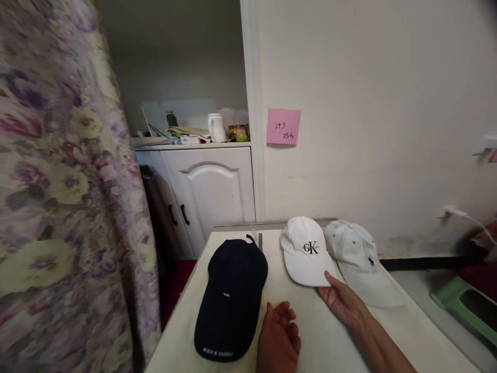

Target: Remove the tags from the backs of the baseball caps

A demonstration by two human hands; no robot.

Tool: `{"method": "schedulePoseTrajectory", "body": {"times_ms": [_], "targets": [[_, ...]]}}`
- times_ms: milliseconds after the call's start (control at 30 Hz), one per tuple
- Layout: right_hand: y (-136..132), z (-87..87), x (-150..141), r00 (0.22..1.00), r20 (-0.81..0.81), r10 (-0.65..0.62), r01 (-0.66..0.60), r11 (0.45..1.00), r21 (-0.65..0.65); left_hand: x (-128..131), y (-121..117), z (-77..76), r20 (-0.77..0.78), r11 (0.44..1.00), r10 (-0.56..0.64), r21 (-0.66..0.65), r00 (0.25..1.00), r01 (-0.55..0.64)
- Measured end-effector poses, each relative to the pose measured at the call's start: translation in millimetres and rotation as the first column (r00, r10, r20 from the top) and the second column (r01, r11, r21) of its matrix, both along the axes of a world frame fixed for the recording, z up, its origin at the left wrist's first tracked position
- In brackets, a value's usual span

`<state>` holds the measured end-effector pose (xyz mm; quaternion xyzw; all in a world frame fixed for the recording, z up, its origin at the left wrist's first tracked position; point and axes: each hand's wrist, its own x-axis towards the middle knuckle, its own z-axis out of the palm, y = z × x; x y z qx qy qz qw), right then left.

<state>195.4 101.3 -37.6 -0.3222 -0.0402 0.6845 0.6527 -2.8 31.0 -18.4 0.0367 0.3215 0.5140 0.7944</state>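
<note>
A white baseball cap point(303, 249) with dark letters on its front is on the pale table, its brim toward me. My right hand point(341, 300) pinches the right edge of that brim, thumb on top and fingers beneath. Close by, my left hand point(278, 336) hovers with loosely curled, parted fingers and holds nothing. To its left lies a navy baseball cap point(235, 290) with small white lettering along the brim. A pale, washed-out cap point(355, 254) with a small dark emblem sits at the right, partly behind the white one.
The table point(326, 342) reaches the wall. A floral curtain point(70, 181) hangs at left. Behind stands a white cabinet point(213, 191) with a white jug point(216, 128) and clutter on top. A pink note point(283, 127) sticks to the wall; a green plastic item point(462, 298) is at right.
</note>
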Motion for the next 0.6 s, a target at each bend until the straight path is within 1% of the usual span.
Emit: {"method": "schedulePoseTrajectory", "body": {"times_ms": [133, 300, 433, 600], "targets": [[-4.5, -2.4, 6.2, 0.995, 0.084, 0.058, -0.054, 0.997, -0.046, 2.8, -2.6, 5.5, -0.079, 0.999, 0.028, -0.033, 0.996, -0.031], [-7.0, -5.8, 10.1, 0.975, 0.188, 0.122, -0.103, 0.989, -0.105, 5.2, -6.8, 10.9, -0.106, 0.999, 0.019, -0.045, 0.994, -0.024], [-11.4, -9.6, 10.1, 0.964, 0.241, 0.115, -0.086, 0.988, -0.130, 5.3, -9.7, 13.3, -0.109, 0.999, 0.026, -0.042, 0.994, -0.030], [-22.9, -12.5, 9.7, 0.964, 0.258, 0.069, -0.036, 0.991, -0.132, 6.5, -12.7, 11.4, -0.115, 0.999, 0.036, -0.021, 0.993, -0.038]]}}
